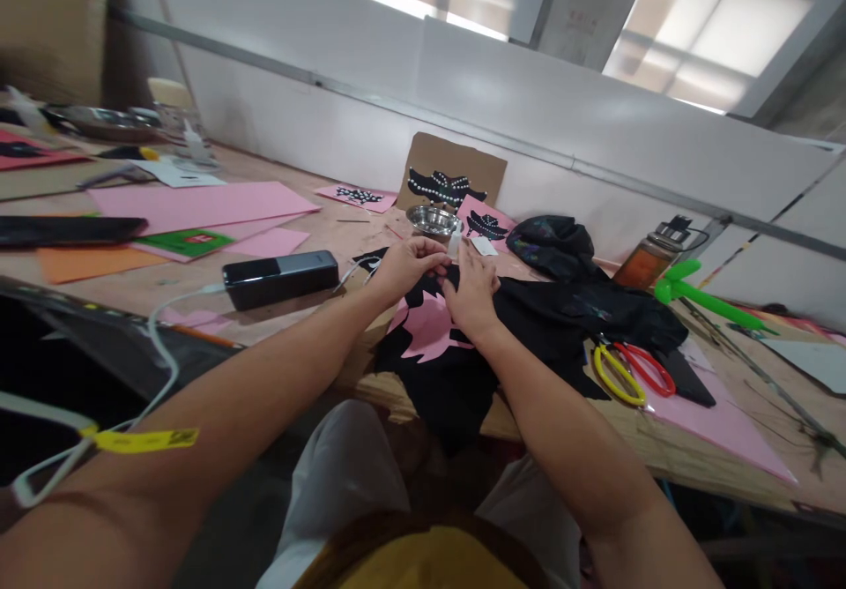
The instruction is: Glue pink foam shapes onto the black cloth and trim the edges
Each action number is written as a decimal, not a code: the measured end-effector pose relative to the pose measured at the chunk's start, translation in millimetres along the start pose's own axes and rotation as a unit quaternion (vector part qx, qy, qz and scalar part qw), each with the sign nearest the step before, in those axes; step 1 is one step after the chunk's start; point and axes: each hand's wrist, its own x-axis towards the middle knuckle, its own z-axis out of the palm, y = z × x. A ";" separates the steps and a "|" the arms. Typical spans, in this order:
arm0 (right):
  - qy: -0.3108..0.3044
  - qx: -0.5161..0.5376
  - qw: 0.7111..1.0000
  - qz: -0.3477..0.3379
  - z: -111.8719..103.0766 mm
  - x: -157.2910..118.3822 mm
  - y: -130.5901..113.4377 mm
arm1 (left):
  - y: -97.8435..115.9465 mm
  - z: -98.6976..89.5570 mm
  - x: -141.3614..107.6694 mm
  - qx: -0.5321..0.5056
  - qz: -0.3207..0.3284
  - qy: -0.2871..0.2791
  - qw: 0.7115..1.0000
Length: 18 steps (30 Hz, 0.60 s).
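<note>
Black cloth lies across the table's front edge, and one corner hangs over my lap. On top of it is a pink cutout with jagged edges. My left hand is at the cutout's far side, its fingertips pinched together; what is between them is too small to make out. Beside it my right hand rests on the cloth and the cutout's right side, fingers stretched forward and thumb apart. A small white nozzle bottle stands just past the fingertips, partly hidden.
Beyond the hands are a metal bowl and a brown card with a beaded black shape. Scissors with red and yellow handles lie right. A black power bank with a white cable sits left. A drink bottle stands far right.
</note>
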 end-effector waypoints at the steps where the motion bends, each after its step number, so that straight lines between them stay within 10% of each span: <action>1: 0.014 0.033 0.999 -0.002 -0.7 1.4 1.2 | -0.3 -0.5 0.1 -0.006 -0.002 0.003 1.000; 9: 0.107 0.303 0.947 0.006 4.8 11.7 12.8 | 0.6 0.6 0.5 -0.028 -0.019 -0.015 0.999; 18: 0.099 0.341 0.934 0.038 2.5 13.0 14.6 | 6.8 2.5 -4.9 -0.005 -0.025 -0.053 0.998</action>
